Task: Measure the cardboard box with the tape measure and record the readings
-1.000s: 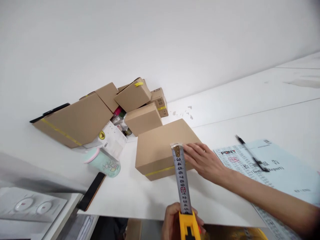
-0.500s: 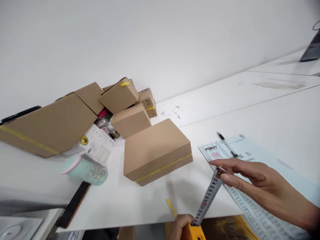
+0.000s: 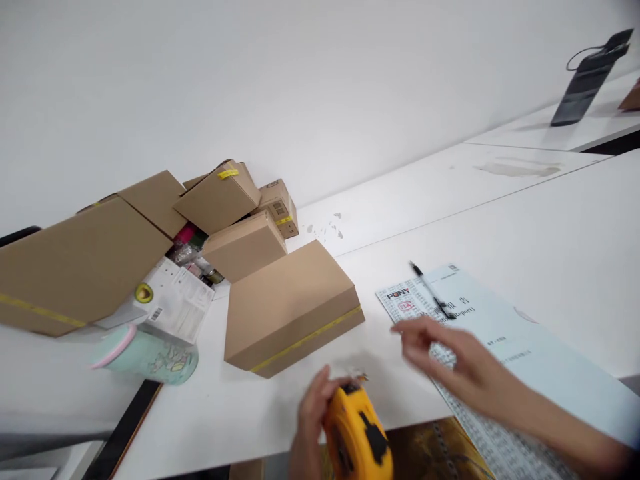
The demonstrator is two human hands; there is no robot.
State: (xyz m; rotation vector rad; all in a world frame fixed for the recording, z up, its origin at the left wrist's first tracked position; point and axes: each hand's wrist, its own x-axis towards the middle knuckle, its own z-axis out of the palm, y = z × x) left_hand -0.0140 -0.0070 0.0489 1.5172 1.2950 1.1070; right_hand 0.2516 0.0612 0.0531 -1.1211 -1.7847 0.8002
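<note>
My left hand (image 3: 313, 413) is wrapped around a yellow and black tape measure (image 3: 361, 433) at the table's front edge. The blade is in its case, apart from the metal hook, which is blurred at the top. To the right, my right hand (image 3: 450, 353) hovers over the edge of a light-blue report booklet (image 3: 505, 327), slightly blurred. Its fingers are bent and partly apart, with nothing seen in them. A black and clear pen (image 3: 430, 290) lies across the booklet. Just beyond the tape measure, a closed cardboard box (image 3: 293, 303) with a yellow tape strip rests on the white table.
Several more cardboard boxes (image 3: 220, 200) are stacked at the back left against the wall. A mint-green cup with a pink rim (image 3: 150, 357) and a white package (image 3: 183, 300) stand at the left. A dark bottle (image 3: 583, 87) is at the far right.
The blade, earlier stretched between my hands, has gone back into its case. My right hand has let go of its end. My left hand has come up with the tape measure; the view has shifted right.
</note>
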